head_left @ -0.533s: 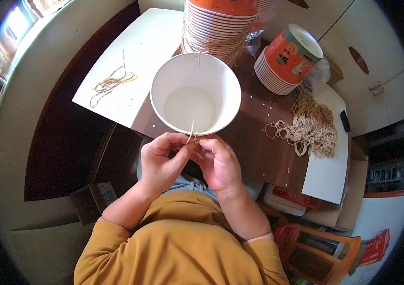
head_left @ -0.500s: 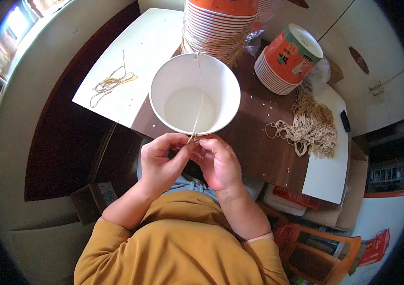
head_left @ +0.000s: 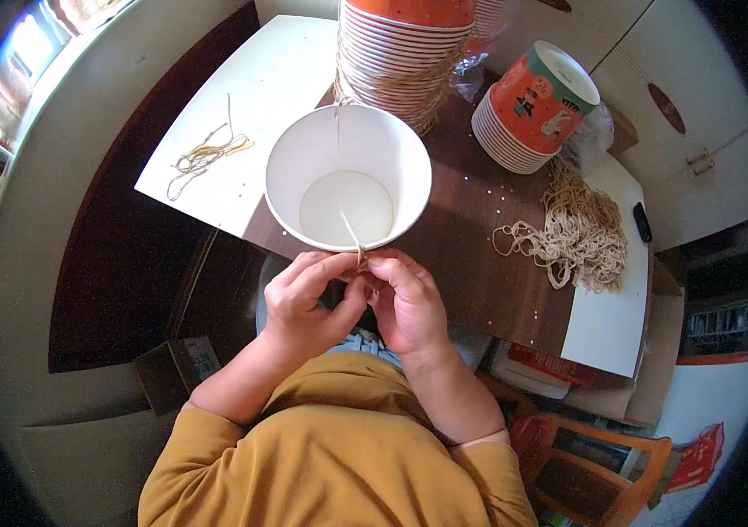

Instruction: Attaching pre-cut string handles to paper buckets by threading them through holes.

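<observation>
A white-lined paper bucket [head_left: 299, 171] stands at the table's near edge, its open mouth facing up toward me. At its near rim, a beige cord [head_left: 354, 233] comes over the edge, one length lying inside the bucket. My left hand [head_left: 308, 294] pinches this cord just outside the rim, thumb and fingers closed. Close beside it, my right hand [head_left: 409, 299] grips the same cord between thumb and forefinger. The far rim carries a small tied knot of cord [head_left: 341, 103], with an end hanging down the inner wall. Fingers partly hide the cord at the near rim.
Behind the bucket rises a tall stack of nested buckets [head_left: 404, 61] wound with cord. A shorter upside-down stack [head_left: 527, 114] stands at the right, near a heap of beige cords [head_left: 585, 233]. Loose cords [head_left: 207, 158] lie at the left. A wooden chair [head_left: 628, 474] is at lower right.
The bucket has shifted slightly left. The cord that ran taut between both rims is now slack, its two ends apart inside. My fingers stay at the near rim.
</observation>
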A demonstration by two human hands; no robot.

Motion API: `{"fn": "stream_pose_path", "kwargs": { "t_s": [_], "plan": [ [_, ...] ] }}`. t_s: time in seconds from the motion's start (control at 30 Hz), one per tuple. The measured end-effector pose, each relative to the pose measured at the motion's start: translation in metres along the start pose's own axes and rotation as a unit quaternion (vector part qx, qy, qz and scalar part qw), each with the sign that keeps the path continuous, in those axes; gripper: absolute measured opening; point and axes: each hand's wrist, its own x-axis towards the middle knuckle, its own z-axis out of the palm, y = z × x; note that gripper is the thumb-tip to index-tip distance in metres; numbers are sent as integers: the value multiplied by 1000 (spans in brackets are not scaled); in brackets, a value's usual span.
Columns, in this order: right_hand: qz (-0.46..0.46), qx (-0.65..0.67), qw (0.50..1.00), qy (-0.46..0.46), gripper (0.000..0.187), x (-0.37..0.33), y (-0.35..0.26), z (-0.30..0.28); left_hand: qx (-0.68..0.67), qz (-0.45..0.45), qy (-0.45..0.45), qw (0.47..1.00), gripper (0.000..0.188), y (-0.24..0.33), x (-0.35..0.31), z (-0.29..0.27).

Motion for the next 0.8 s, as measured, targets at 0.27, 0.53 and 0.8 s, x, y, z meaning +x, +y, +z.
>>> {"fn": "stream_pose_path", "kwargs": {
  "t_s": [0.27,0.53,0.8],
  "plan": [
    [-23,-4,1000,20,16,6,0,-1,14,21,-2,1000,19,-6,0,-3],
    [32,-21,999,17,19,10,-1,6,-29,-49,-15,998,15,-5,2,-8],
    [35,0,999,9,16,11,-10,1,-116,-173,9,978,9,-6,2,-18]
  ]
}}
